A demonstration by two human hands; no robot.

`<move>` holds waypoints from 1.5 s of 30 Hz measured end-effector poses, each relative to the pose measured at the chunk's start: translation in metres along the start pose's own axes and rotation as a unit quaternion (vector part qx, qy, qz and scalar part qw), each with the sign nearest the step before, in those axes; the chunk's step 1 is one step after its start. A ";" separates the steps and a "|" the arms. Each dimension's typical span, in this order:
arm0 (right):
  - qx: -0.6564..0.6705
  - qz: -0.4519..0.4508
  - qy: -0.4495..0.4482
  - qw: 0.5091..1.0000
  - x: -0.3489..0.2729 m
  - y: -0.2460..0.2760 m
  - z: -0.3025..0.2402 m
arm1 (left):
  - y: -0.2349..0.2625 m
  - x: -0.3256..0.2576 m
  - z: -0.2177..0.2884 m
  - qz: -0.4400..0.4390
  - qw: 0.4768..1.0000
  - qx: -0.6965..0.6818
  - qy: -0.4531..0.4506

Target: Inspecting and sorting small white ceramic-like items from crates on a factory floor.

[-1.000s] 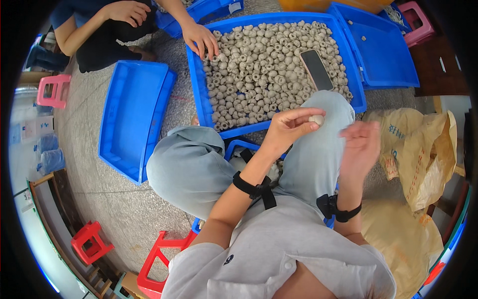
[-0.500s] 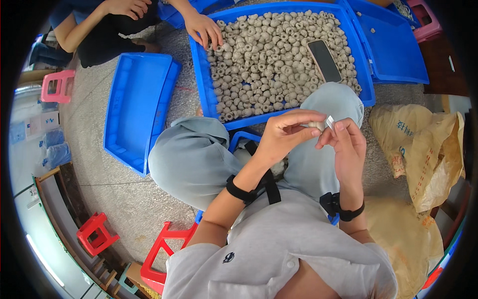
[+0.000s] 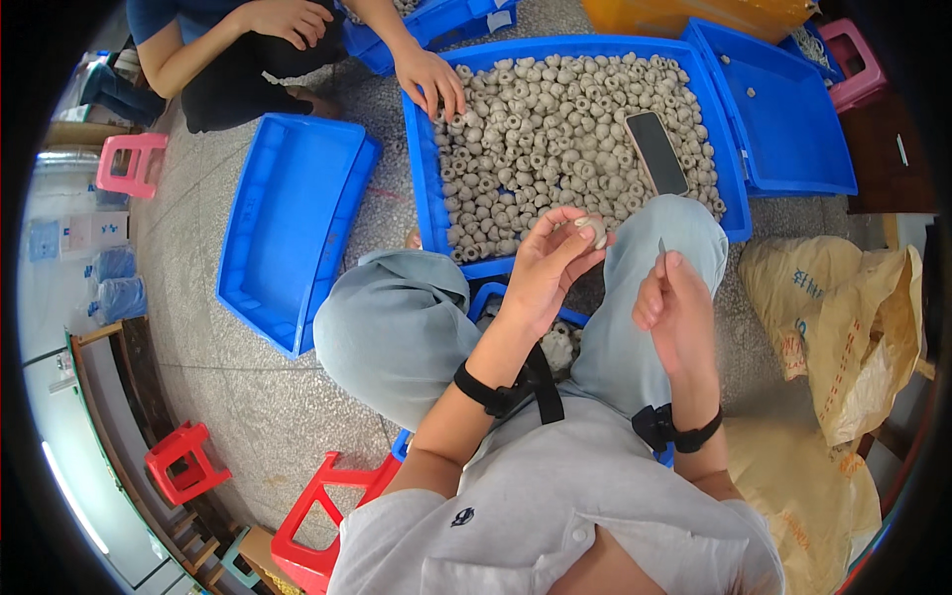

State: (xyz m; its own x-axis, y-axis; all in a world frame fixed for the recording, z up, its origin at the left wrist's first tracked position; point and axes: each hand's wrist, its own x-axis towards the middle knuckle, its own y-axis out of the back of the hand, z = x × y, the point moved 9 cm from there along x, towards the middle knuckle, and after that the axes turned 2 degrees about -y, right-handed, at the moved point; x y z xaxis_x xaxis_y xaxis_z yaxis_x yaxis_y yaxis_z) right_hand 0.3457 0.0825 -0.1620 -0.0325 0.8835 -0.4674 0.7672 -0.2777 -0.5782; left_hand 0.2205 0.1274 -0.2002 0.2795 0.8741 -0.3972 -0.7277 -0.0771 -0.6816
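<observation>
Between the thumb and fingers of my left hand (image 3: 545, 270) is a small round grey clay-like piece (image 3: 594, 229), held above my knees. My right hand (image 3: 680, 315), a little apart from it, pinches a small thin blade (image 3: 661, 245) that points upward. Beyond my hands stands a large blue bin (image 3: 424, 188) filled with many similar grey pieces (image 3: 555, 124), several showing a round hole. A phone (image 3: 656, 154) lies on top of them at the right. Below my left hand, between my legs, a smaller blue container (image 3: 486, 296) is partly hidden and has grey pieces in it.
A co-worker's hand (image 3: 430, 81) rests at the bin's far left corner. Blue trays stand at the left (image 3: 288, 213) and far right (image 3: 778, 114). Brown paper sacks (image 3: 793, 288) lie at my right. Red stools (image 3: 327, 506) and a pink stool (image 3: 132, 165) stand on the left.
My hands have moved apart: the left went left with the grey piece, and the right drew down with the blade. The whole view has shifted slightly.
</observation>
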 end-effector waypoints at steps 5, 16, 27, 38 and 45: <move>-0.053 0.029 0.002 0.998 0.005 -0.002 0.003 | -0.007 -0.001 -0.003 -0.037 0.999 0.017 0.005; -0.094 0.000 0.053 0.994 0.006 0.004 -0.012 | -0.001 0.006 -0.011 -0.022 0.997 0.072 0.012; -0.034 0.039 0.041 0.998 0.003 0.013 0.001 | 0.001 0.003 -0.016 -0.023 0.998 0.055 0.033; -0.106 0.016 -0.053 0.993 0.024 0.006 0.018 | 0.003 0.016 -0.012 -0.026 0.992 0.118 -0.041; 0.094 0.208 0.182 0.956 0.026 0.051 -0.026 | 0.038 0.016 -0.036 0.011 0.991 0.129 -0.031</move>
State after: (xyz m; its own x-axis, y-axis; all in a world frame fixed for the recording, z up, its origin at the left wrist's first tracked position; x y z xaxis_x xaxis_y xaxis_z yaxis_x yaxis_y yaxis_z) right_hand 0.4003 0.1006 -0.1864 0.5025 0.7446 -0.4395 0.5345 -0.6671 -0.5190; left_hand 0.2201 0.1213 -0.2549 0.2280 0.9020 -0.3666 -0.8718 0.0214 -0.4894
